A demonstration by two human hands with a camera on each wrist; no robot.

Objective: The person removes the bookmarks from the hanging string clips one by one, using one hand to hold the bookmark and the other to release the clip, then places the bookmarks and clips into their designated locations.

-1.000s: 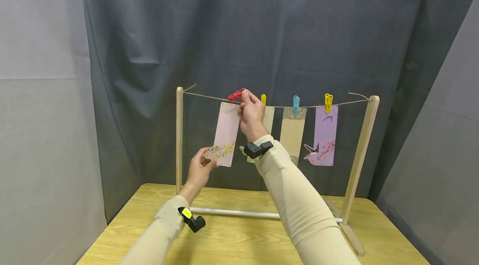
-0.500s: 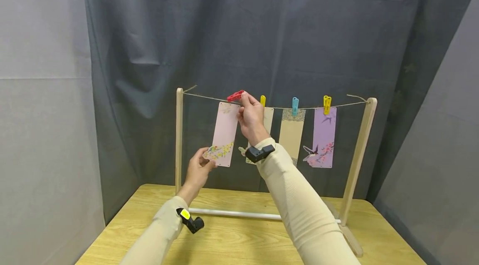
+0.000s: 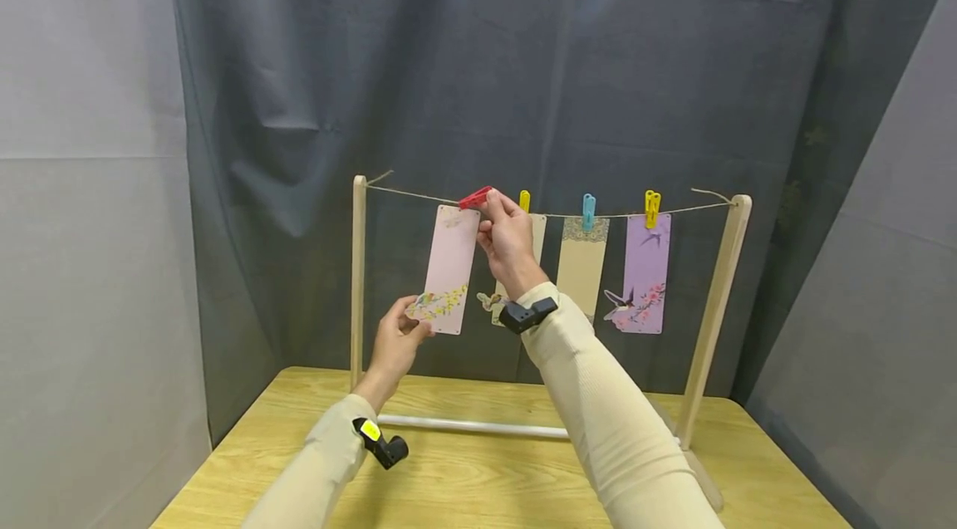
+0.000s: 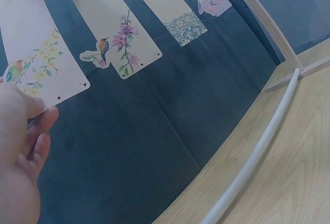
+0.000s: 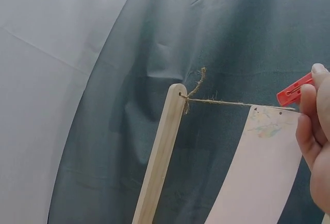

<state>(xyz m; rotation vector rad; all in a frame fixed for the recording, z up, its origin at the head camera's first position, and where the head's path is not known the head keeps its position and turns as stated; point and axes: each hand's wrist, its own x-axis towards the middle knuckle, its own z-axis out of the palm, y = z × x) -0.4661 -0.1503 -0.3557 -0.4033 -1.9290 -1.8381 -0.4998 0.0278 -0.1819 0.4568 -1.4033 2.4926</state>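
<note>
A pale pink bookmark (image 3: pixel 452 251) with yellow blossoms and a bird is held upright, slightly tilted, at the string (image 3: pixel 411 193). My left hand (image 3: pixel 394 344) pinches its lower left edge between thumb and fingers. My right hand (image 3: pixel 512 242) pinches a red clothespin (image 3: pixel 474 198) by its handle end. In the right wrist view the clothespin (image 5: pixel 295 90) lies slanted just above the bookmark's top edge, near its right corner. Whether its tip touches the string or card, I cannot tell. My right hand partly hides a cream bookmark (image 3: pixel 538 234) behind it.
A yellow clothespin (image 3: pixel 525 200) holds the cream bookmark. A blue clothespin (image 3: pixel 589 213) holds a tan lace-patterned one (image 3: pixel 581 267), and another yellow clothespin (image 3: pixel 652 209) a purple one (image 3: pixel 646 271). Wooden posts (image 3: pixel 359 280) and a white bar (image 3: pixel 471 427) stand on the table (image 3: pixel 463 479).
My right hand has shifted slightly right and down with the red clothespin, bringing it closer to the bookmark's top edge. The left hand keeps its hold on the pink bookmark with little movement.
</note>
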